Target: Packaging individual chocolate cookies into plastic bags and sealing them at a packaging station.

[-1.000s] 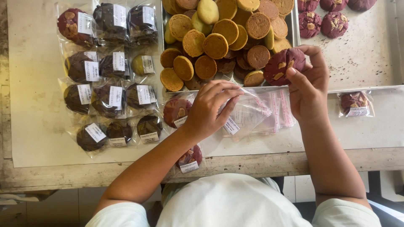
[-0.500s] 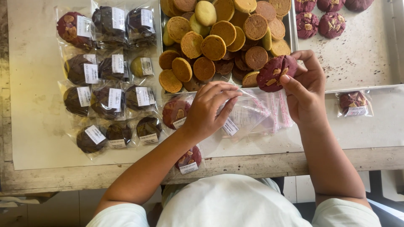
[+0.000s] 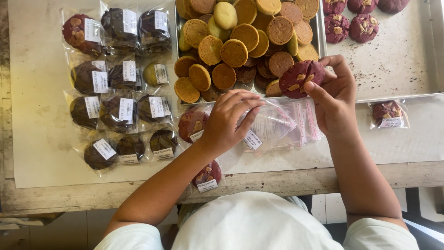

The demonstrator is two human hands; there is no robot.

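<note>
My right hand holds a dark red cookie with pale nut pieces just above a stack of clear plastic bags. My left hand rests on that stack, fingers spread over the top bag beside its white label. A bagged red cookie lies right under my left wrist, and another bagged red cookie sits near the table's front edge.
A metal tray heaped with orange, brown and yellow cookies stands behind my hands. A baking sheet at the right carries several red cookies. Several bagged dark cookies lie in rows at the left; one bagged red cookie lies at the right.
My right hand has brought the red cookie slightly down and left, closer to the bags. My left hand's fingers have shifted a little on the top bag.
</note>
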